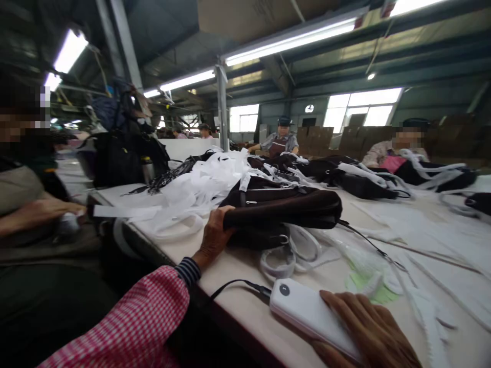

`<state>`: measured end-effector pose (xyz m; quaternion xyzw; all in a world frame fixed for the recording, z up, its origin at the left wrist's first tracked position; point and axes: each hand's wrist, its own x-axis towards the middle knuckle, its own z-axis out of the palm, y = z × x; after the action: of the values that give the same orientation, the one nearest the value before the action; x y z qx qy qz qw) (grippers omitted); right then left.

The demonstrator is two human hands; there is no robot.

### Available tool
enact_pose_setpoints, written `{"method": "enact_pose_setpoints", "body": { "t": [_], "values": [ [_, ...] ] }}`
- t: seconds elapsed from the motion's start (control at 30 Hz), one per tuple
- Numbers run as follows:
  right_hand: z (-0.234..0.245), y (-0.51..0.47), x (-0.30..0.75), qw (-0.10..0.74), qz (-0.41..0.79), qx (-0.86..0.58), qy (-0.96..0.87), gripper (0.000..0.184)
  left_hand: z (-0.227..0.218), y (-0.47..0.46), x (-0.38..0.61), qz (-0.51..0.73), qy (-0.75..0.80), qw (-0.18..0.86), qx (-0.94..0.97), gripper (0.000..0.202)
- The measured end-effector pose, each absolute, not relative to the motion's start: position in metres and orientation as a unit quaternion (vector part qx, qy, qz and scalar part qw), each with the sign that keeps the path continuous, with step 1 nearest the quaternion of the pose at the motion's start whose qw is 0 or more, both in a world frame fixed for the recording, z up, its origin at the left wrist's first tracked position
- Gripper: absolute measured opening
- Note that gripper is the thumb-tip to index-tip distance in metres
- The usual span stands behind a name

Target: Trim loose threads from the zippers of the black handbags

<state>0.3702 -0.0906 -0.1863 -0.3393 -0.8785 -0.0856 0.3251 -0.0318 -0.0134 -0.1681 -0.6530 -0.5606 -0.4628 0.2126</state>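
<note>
At the frame's centre, the dark bag (284, 208) stretches lengthwise from left to right, its left end gripped by the nearer left hand (215, 236), while the right hand (374, 327), lower right, clasps a white device (303, 307).

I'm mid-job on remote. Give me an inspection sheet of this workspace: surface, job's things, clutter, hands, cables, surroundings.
Surface: pale table, largely covered, with a bare patch near its edge.
Job's things: dark bag; white device, nearer the camera.
Clutter: heaped white strips; more bags farther back.
Hands: left hand grips one end of the dark bag; right hand grasps the white device.
Cables: black cable meets the device's end and runs toward the table edge.
Surroundings: co-workers beyond the table and at left; lit tubes overhead.
</note>
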Motion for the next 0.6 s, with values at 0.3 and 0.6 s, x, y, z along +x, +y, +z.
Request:
{"method": "enact_pose_setpoints", "body": {
  "t": [0.3, 0.6],
  "values": [
    [-0.149, -0.074, 0.379, 0.358, 0.104, -0.46, -0.806, 0.029, -0.167, -0.013, -0.033, -0.45, -0.587, 0.18, -0.648, 0.043],
    [-0.139, 0.007, 0.343, 0.055, -0.029, -0.439, -0.897, 0.033, -0.166, -0.012, -0.034, -0.411, -0.624, 0.202, -0.633, 0.051]
  ]
}}
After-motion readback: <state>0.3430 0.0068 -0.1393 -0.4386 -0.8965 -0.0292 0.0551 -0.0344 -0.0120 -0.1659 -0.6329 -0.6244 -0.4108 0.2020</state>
